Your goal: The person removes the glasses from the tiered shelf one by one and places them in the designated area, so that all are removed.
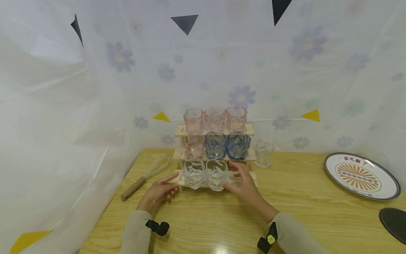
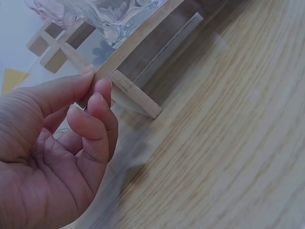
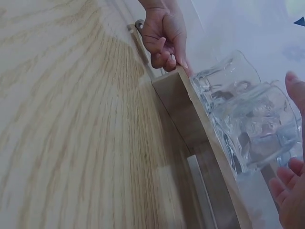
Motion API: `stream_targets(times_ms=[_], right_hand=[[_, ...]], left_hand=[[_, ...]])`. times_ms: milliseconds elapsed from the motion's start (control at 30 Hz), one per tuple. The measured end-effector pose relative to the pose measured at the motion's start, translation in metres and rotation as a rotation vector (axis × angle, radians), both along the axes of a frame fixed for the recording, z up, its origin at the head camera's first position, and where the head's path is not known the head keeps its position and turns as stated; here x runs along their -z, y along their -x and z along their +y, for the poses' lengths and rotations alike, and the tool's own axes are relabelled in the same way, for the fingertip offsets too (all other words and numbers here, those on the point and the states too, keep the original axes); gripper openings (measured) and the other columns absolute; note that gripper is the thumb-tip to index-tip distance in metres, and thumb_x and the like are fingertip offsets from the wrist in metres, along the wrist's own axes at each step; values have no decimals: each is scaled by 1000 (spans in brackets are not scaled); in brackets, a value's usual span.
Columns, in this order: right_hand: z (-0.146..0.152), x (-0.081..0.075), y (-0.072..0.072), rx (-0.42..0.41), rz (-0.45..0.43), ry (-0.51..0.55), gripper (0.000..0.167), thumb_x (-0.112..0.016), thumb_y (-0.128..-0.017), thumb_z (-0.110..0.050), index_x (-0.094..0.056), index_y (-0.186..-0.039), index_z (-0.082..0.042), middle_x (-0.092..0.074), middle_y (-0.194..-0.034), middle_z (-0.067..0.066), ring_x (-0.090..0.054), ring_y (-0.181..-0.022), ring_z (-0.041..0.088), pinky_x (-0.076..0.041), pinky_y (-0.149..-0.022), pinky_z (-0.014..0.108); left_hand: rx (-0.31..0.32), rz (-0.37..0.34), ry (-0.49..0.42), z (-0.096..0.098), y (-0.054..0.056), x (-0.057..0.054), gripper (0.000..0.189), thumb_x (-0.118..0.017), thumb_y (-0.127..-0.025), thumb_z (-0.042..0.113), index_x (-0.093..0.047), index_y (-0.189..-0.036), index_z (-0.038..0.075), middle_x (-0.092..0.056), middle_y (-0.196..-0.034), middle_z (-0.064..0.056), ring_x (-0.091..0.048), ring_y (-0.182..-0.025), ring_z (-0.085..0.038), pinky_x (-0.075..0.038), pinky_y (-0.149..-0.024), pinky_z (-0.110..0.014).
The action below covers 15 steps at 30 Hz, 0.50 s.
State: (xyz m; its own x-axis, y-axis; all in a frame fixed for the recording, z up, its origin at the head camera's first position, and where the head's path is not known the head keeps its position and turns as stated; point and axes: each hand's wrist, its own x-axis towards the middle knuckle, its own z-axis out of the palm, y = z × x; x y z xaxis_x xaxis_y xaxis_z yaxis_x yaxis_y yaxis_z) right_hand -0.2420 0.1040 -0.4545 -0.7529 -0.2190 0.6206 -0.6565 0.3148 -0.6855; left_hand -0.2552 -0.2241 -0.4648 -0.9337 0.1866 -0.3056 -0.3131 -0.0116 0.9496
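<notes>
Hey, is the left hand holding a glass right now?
No, the left hand pinches the end of the wooden rack, with no glass between its fingers.

Rack [image 1: 178, 154] shared: head high, wrists near

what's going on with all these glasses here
A person's left hand pinches the left end of the bottom shelf of a three-tier wooden rack. Two clear glasses stand on it; the right hand is at the right one, its grip unclear. Four pink glasses and two blue glasses stand above, another clear glass beside the rack.
</notes>
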Motion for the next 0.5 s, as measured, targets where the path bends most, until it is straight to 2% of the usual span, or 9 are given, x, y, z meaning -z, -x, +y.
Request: stream_targets(times_ms=[200,500], right_hand=[[-14,-4,1,10,-75,3,74,-82,-74,-10,-43,-136,0,-44,-131,19,-51,-109,32,-46,-85,51],[-23,-10,2,57,-148,-19,76,-81,-76,-15,-41,-138,1,-44,-132,18,-49,-110,29,-45,-89,48]], left_hand=[[3,3,-10,-1,1,2,58,-65,-90,9,-43,-144,12,-67,-75,0,-53,-59,-7,-40,-48,-20],[-5,-5,-6,-3,4,6,57,-65,-89,9,-46,-142,14,-67,-77,-1,-53,-59,-7,-41,-48,-20]])
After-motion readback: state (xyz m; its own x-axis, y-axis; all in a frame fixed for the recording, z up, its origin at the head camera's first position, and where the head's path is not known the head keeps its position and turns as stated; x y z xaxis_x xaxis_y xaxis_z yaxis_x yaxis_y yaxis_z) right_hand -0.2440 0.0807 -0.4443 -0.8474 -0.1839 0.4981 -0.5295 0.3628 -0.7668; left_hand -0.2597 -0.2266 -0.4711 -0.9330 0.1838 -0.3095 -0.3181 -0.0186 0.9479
